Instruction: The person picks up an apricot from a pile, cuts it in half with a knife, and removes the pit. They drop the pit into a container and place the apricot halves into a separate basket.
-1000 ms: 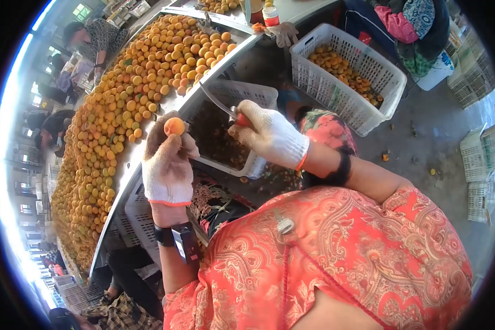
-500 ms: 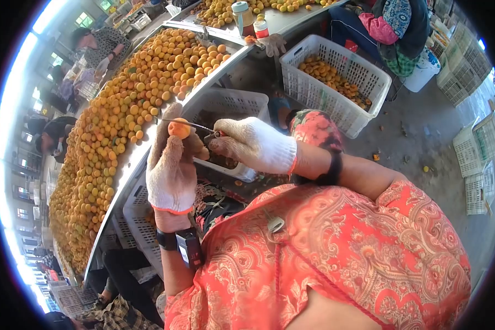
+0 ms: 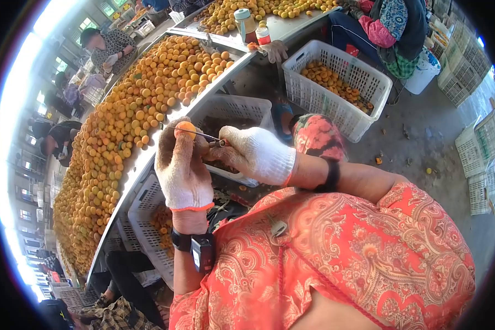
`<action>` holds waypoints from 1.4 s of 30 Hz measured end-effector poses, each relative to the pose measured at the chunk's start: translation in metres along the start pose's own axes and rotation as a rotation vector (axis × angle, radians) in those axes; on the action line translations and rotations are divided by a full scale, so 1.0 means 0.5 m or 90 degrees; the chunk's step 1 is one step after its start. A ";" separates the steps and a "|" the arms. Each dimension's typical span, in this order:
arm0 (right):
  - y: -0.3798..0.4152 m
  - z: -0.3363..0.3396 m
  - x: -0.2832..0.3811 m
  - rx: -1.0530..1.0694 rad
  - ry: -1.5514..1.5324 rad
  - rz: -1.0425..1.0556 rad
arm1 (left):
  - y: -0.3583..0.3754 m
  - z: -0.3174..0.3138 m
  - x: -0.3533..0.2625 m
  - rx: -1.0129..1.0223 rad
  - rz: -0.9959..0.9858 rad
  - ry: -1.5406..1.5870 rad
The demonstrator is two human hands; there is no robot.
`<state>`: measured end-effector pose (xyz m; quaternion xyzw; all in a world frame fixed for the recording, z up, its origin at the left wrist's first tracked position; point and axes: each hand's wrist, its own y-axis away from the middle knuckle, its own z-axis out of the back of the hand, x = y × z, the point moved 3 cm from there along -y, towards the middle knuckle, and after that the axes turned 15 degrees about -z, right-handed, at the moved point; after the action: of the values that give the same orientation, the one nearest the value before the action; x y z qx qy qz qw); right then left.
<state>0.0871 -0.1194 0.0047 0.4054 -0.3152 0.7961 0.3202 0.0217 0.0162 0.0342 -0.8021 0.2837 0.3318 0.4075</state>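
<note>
An orange apricot (image 3: 185,129) is held in the fingers of my left hand (image 3: 184,170), which wears a soiled white knit glove. My right hand (image 3: 256,154), gloved the same way, is closed around the handle of a thin-bladed knife (image 3: 203,135). The blade reaches left across to the apricot; how deep it sits in the fruit I cannot make out. Both hands are close together above a white crate (image 3: 237,113) with dark contents. Beside them, a large heap of apricots (image 3: 132,99) covers the metal table (image 3: 140,157).
A white crate (image 3: 338,82) of cut apricots stands on the floor ahead. Another crate (image 3: 148,214) with apricot pieces is below my left arm. A bottle (image 3: 245,25), a red-labelled jar (image 3: 263,36) and a glove (image 3: 275,50) lie along the table edge. Co-workers sit nearby.
My left hand, with the apricot, has turned and shifted slightly right and down. My right hand with the knife has moved slightly down. The view has also shifted a little.
</note>
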 end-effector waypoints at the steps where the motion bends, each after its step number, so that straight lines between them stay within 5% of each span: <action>1: 0.000 0.000 0.002 -0.002 0.000 0.001 | -0.001 -0.001 0.000 0.013 -0.009 -0.001; 14: 0.004 -0.014 -0.002 -0.021 0.008 0.003 | -0.002 -0.012 -0.013 -0.017 -0.011 -0.057; 19: -0.004 -0.035 -0.014 -0.046 0.076 -0.019 | 0.007 0.002 0.031 -0.137 0.054 -0.058; 23: -0.004 -0.034 -0.016 -0.017 0.119 -0.084 | 0.006 0.024 0.057 -0.138 0.053 -0.095; 27: -0.001 -0.046 -0.030 -0.094 0.125 -0.018 | 0.016 0.009 0.065 -0.004 0.007 -0.036; 30: -0.005 -0.064 -0.036 -0.089 0.130 -0.048 | 0.005 0.056 0.126 -0.094 0.192 0.097; 31: -0.012 -0.074 -0.044 -0.067 0.102 -0.058 | 0.000 0.059 0.133 0.015 0.153 0.095; 34: 0.002 -0.057 -0.033 -0.125 0.052 -0.002 | 0.001 0.043 0.128 -0.127 0.173 0.035; 42: 0.024 -0.018 0.000 -0.143 0.078 -0.039 | 0.002 0.026 0.080 0.013 -0.002 -0.102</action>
<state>0.0742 -0.1198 -0.0026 0.3271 -0.3695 0.7689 0.4066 0.0417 0.0193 -0.0024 -0.7691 0.2522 0.3913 0.4380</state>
